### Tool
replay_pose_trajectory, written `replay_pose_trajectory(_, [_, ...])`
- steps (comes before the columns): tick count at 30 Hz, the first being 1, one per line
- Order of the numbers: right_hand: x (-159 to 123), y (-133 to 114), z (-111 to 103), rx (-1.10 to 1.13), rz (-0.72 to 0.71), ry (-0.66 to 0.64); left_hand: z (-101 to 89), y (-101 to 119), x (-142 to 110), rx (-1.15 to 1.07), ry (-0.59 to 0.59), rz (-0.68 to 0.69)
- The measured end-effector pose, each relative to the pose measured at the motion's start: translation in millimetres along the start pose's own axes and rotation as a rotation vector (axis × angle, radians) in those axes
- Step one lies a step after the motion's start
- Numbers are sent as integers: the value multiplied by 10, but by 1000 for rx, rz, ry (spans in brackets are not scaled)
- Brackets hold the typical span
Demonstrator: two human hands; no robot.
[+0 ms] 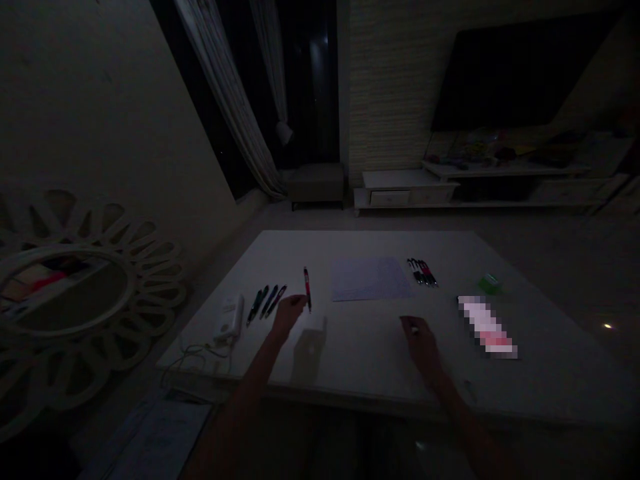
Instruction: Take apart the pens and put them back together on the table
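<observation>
- We're looking down on a dim bench (550, 373), and there's the left hand (290, 317), fingers spread, right beside a red pen (307, 290) lying between three dark pens (265, 303) and a sheet of paper (371, 279). Has it got the pen?

- It doesn't look like a grasp, though we can't tell whether the fingers are touching it. The right hand (420, 343) is curled over the bench with a small pale glint at the fingertips, and we can't tell if it's gripping anything.

- What's around it on the right?

- A pixelated pink-and-white packet (487, 327), a small green object (489, 283), and a row of pens (423, 272) at the far side. Over on the left, we've got a white charger (231, 319) with its cable trailing near the edge
</observation>
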State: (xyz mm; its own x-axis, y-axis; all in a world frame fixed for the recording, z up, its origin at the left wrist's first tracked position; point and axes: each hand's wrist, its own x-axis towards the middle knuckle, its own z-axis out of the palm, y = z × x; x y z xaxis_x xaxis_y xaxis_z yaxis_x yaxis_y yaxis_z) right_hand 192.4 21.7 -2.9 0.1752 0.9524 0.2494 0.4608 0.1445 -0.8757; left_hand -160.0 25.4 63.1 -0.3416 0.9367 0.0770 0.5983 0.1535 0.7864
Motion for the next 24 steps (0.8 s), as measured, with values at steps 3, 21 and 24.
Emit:
replay_pose_trajectory(3, [-113, -485, 301, 257, 118, -443, 642, 238, -455, -390, -176, -28])
replay_pose_trajectory(21, [39, -374, 203, 86, 168, -677, 1192, 331, -731, 650, -243, 739])
replay_pose_trajectory(24, [68, -360, 241, 45, 41, -640, 1240, 296, -728, 629, -257, 706])
